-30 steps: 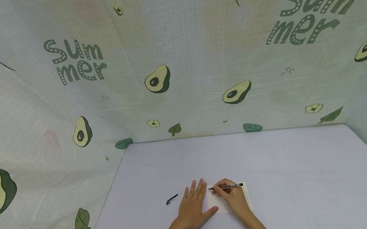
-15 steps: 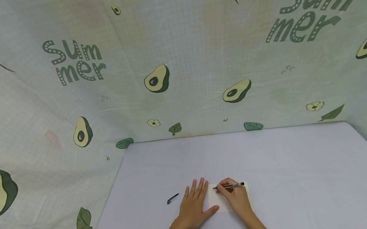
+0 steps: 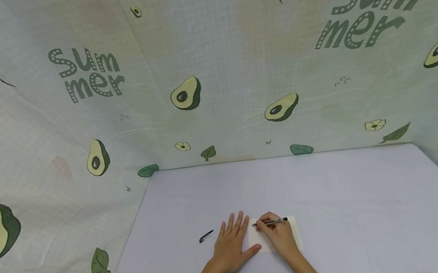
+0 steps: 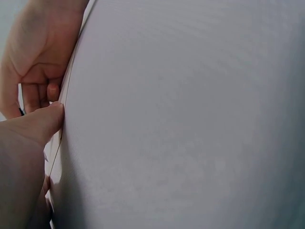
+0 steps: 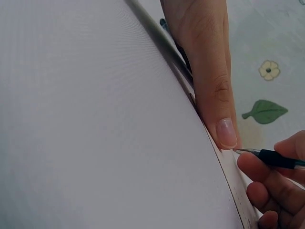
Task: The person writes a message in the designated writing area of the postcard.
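We find the right hand [image 3: 279, 234] pinching a pen [image 3: 279, 220] over pale paper [image 3: 260, 238] on the table [image 3: 333, 195]. We note the left hand [image 3: 230, 246] with fingers spread straight, thumb at the paper; a black cap [image 3: 206, 236] lies left.

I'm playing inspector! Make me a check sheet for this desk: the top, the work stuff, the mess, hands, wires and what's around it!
Surface: white tabletop, looks flat.
Job's things: cream paper; black-ended pen above it, tip contact hard to tell.
Clutter: black pen cap, lying beyond the left hand's outer side.
Left hand: spread out, partly over the paper.
Right hand: holds the pen.
Cables: nothing seen.
Surroundings: cloth printed with avocados, leaves, flowers and "summer".
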Action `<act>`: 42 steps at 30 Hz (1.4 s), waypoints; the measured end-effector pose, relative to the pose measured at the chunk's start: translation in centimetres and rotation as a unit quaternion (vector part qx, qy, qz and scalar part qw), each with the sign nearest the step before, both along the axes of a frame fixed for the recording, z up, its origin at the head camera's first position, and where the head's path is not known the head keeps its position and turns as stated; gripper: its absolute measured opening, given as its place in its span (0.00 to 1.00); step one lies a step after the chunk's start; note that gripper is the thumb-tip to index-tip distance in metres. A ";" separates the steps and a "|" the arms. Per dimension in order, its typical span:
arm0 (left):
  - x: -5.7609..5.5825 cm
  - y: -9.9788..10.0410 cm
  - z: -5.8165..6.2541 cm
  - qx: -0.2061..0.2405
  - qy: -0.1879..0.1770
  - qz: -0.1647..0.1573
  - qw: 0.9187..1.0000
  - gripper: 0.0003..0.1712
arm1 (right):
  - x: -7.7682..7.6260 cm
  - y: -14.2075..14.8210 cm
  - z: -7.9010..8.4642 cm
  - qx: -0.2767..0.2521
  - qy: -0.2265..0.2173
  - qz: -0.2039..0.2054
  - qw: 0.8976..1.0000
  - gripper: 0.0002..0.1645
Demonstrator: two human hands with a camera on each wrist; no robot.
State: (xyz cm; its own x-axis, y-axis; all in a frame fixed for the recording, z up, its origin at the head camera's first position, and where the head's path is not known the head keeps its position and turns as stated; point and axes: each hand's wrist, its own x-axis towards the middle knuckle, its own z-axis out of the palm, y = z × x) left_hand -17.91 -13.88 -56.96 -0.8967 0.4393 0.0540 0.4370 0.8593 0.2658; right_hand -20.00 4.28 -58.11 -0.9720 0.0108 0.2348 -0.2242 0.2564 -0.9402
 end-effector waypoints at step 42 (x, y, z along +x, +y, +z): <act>-0.1 0.1 0.4 -0.023 -0.023 0.010 0.999 0.49 | -0.2 -0.1 -0.3 0.009 0.029 0.007 1.000 0.04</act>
